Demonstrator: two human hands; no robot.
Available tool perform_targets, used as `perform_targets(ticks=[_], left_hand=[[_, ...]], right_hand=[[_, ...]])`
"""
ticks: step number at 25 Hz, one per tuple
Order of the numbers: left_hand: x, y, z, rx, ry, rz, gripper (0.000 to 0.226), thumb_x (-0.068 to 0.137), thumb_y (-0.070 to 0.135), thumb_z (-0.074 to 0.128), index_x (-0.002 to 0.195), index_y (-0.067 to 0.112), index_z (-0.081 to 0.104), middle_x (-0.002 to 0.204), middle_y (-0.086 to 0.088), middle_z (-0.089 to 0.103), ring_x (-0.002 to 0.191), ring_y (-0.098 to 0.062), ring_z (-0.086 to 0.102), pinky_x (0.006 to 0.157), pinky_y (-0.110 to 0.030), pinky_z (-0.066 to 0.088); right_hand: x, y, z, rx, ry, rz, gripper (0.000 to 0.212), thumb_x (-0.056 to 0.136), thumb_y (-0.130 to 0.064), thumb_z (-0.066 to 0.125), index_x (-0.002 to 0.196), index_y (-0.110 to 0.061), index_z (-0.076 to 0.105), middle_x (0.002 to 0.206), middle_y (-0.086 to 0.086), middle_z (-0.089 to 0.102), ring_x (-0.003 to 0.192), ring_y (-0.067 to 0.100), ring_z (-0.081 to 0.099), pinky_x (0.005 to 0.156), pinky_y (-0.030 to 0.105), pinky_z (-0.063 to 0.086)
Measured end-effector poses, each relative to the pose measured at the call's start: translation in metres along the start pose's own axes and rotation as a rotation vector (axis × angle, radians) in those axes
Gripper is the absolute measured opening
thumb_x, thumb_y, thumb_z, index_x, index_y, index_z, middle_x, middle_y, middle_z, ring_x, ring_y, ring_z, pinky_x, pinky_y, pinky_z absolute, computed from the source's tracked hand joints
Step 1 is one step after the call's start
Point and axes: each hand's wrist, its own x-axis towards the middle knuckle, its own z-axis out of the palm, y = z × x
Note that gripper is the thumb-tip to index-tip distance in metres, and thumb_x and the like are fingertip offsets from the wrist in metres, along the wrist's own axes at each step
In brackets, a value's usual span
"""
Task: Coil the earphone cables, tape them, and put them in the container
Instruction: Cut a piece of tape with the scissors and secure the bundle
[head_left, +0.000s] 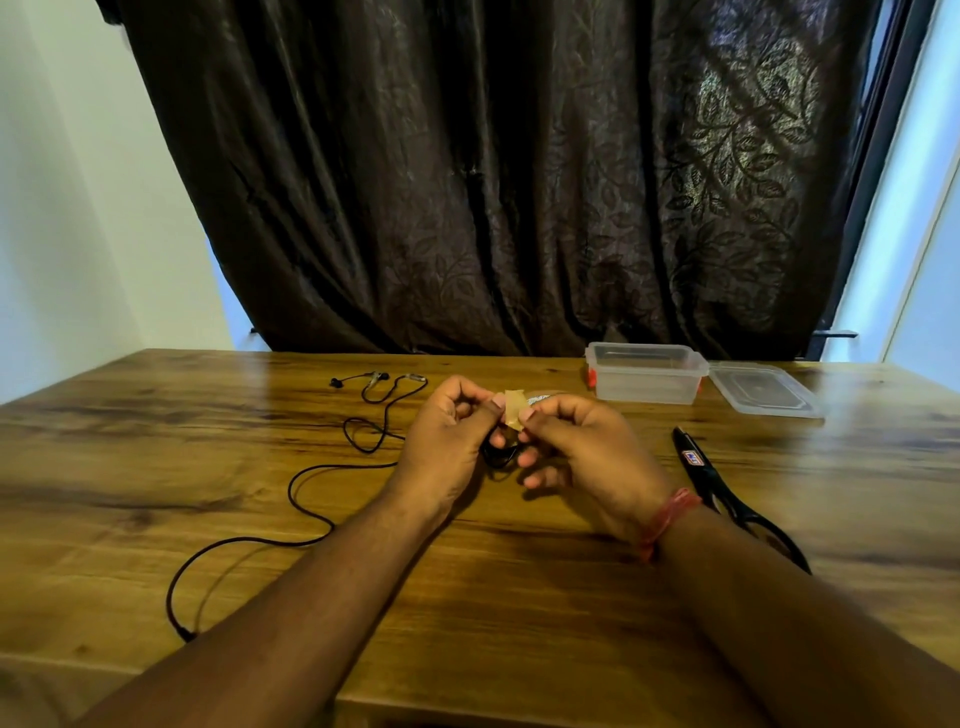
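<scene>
Small tan tape piece (513, 413) pinched betw. thumbs & forefingers of left hand (451, 441) & right hand (576, 452), above wooden table (519, 571). Black coiled cable (500, 454) sits just below tape, under the fingers. Loose earphone cable (311, 499) trails left. Clear container (647, 374) stands far right, scissors (727, 493) nearer.

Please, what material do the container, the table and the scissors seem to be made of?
Container: likely clear plastic, slightly frosted; the table shows through its walls.
Table: looks like wood or wood veneer with a glossy finish; grain, knots and reflections are visible.
Scissors: black handles, probably plastic; the blades look dark, so their metal is unclear.
</scene>
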Motion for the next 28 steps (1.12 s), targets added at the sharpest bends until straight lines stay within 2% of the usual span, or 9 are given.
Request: perform_targets(ticks=[7,11,14,17,18,21,23,26,28], left_hand=[[-0.001,0.0,0.0,-0.001,-0.042,0.025,0.009,0.094,0.008,0.06,0.087,0.011,0.055,0.066,-0.002,0.057,0.056,-0.008,0.053,0.052,-0.019,0.046],[0.0,-0.002,0.0,-0.064,-0.093,0.005,0.01,0.094,0.006,0.059,0.087,0.012,0.056,0.066,-0.005,0.057,0.058,-0.009,0.053,0.058,-0.021,0.048],[0.001,-0.005,-0.002,-0.117,-0.126,-0.02,0.01,0.094,0.008,0.059,0.086,0.014,0.057,0.065,-0.006,0.059,0.06,-0.013,0.055,0.063,-0.028,0.049],[-0.002,-0.004,-0.002,-0.162,-0.159,-0.035,0.012,0.095,0.011,0.058,0.083,0.013,0.055,0.066,-0.009,0.058,0.06,-0.014,0.054,0.064,-0.033,0.046],[-0.002,-0.003,-0.002,-0.17,-0.164,-0.037,0.013,0.095,0.012,0.057,0.083,0.013,0.055,0.067,-0.01,0.057,0.06,-0.014,0.054,0.063,-0.034,0.045],[-0.004,-0.002,-0.001,-0.157,-0.16,-0.033,0.014,0.096,0.012,0.057,0.082,0.012,0.054,0.069,-0.01,0.057,0.06,-0.013,0.053,0.064,-0.034,0.045],[-0.004,-0.001,0.001,-0.152,-0.142,-0.038,0.013,0.095,0.01,0.058,0.082,0.012,0.054,0.067,-0.008,0.058,0.06,-0.013,0.053,0.068,-0.035,0.046],[-0.001,0.001,0.002,-0.222,-0.052,-0.061,0.016,0.094,0.004,0.058,0.08,0.012,0.055,0.069,-0.004,0.063,0.061,-0.013,0.053,0.07,-0.028,0.051],[0.002,0.002,-0.001,-0.307,0.004,-0.084,0.015,0.094,0.001,0.056,0.082,0.01,0.053,0.07,-0.004,0.063,0.061,-0.014,0.052,0.064,-0.024,0.053]], right_hand=[[0.005,0.009,0.001,0.025,0.061,-0.032,0.013,0.094,-0.015,0.061,0.083,-0.011,0.065,0.081,0.011,0.067,0.071,0.02,0.064,0.068,0.038,0.055],[0.003,0.008,0.003,0.034,0.081,-0.117,0.014,0.084,-0.022,0.071,0.077,-0.011,0.067,0.089,0.025,0.071,0.085,0.044,0.069,0.079,0.059,0.056],[0.002,0.009,0.003,0.005,0.082,-0.135,0.022,0.074,-0.034,0.075,0.076,-0.013,0.068,0.089,0.026,0.071,0.089,0.045,0.069,0.079,0.064,0.054],[0.003,0.01,0.001,-0.004,0.088,-0.152,0.013,0.084,-0.021,0.07,0.081,-0.008,0.066,0.089,0.026,0.071,0.09,0.045,0.068,0.081,0.065,0.054],[0.004,0.01,0.001,-0.017,0.091,-0.155,0.015,0.084,-0.022,0.07,0.081,-0.008,0.066,0.089,0.025,0.071,0.09,0.043,0.069,0.082,0.064,0.054],[0.004,0.01,0.002,-0.079,0.106,-0.163,0.03,0.067,-0.045,0.072,0.077,-0.017,0.067,0.089,0.017,0.073,0.091,0.036,0.07,0.083,0.06,0.055],[0.005,0.008,0.002,-0.116,0.126,-0.177,0.034,0.063,-0.051,0.07,0.076,-0.02,0.066,0.091,0.012,0.073,0.091,0.031,0.07,0.083,0.057,0.056],[0.003,0.003,0.0,-0.174,0.227,-0.26,0.016,0.081,-0.028,0.071,0.08,-0.012,0.067,0.1,0.002,0.068,0.098,0.016,0.065,0.089,0.04,0.054],[0.002,0.0,-0.004,-0.154,0.297,-0.293,0.011,0.088,-0.015,0.067,0.086,-0.004,0.066,0.106,-0.001,0.066,0.1,0.01,0.061,0.082,0.025,0.051]])
